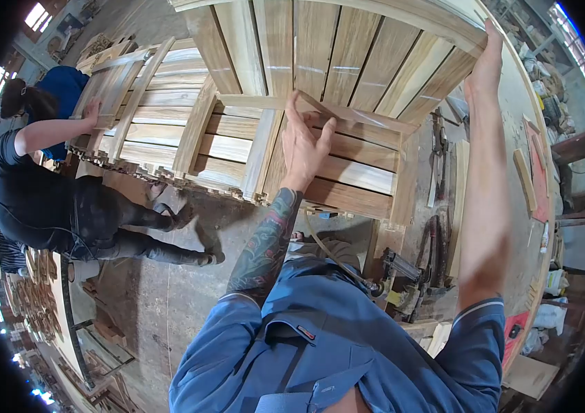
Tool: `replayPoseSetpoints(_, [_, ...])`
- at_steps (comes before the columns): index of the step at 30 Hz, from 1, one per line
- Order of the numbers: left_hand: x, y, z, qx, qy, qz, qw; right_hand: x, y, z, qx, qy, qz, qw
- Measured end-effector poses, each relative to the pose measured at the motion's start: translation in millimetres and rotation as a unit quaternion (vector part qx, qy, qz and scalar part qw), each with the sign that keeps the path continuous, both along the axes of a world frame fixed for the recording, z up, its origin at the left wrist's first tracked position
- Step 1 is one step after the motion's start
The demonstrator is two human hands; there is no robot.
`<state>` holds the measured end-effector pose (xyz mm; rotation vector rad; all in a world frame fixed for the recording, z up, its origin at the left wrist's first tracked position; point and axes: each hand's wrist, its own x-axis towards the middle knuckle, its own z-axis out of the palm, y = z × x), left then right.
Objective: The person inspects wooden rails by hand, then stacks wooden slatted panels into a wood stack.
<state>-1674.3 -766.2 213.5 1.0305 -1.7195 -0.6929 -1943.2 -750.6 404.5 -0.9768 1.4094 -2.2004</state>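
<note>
A slatted wooden panel (pixel 316 51) is tilted up in front of me, its slats framed by pale rails. My right hand (pixel 486 65) grips it at the upper right corner, fingers partly hidden behind the edge. At the lower rail, my left hand (pixel 306 141) is closed on the same panel, with the thumb apart and some fingertips hidden by wood. Below it lies another slatted wooden panel (pixel 358 173), on top of a stack.
More slatted panels (pixel 162 113) lie in a row to the left. A co-worker in dark clothes (pixel 51 199) stands there, one hand (pixel 91 113) on the panels. Near my waist sits a metal tool with a hose (pixel 402 268). Wood strips (pixel 525 180) lie on the right-hand table.
</note>
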Motion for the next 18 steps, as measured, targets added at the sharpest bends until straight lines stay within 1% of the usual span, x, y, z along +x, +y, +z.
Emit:
replayPoseSetpoints(1, [-0.5,-0.9,-1.6,0.002,0.000,0.001,1.000,1.9,0.4,1.3,0.000,-0.002,0.000,1.000])
replayPoseSetpoints(3, [-1.0,-1.9,-2.3,0.036,0.067,-0.011,0.997,3.2,0.2,1.6,-0.003,-0.001,0.002,1.000])
replayPoseSetpoints(7, [-0.9,-0.2,3.3,0.059,0.050,-0.010,0.997,2.1,-2.6,-0.5,-0.018,-0.004,-0.002,1.000])
replayPoseSetpoints(9, [-0.5,-0.9,3.9,0.062,0.021,-0.009,0.998,1.5,-5.9,-0.6,-0.027,-0.012,-0.007,1.000])
replayPoseSetpoints(11, [-1.7,-1.7,2.7,0.056,0.028,-0.006,0.998,-0.5,-6.8,-0.9,-0.037,-0.019,-0.014,0.999])
replayPoseSetpoints(13, [-2.9,-0.2,4.1,0.054,0.043,0.010,0.998,-1.2,-5.6,-1.7,-0.037,-0.023,0.011,0.999])
replayPoseSetpoints(18, [-2.5,-0.3,6.5,0.069,0.059,-0.005,0.996,5.9,-2.9,1.4,-0.032,-0.020,-0.006,0.999])
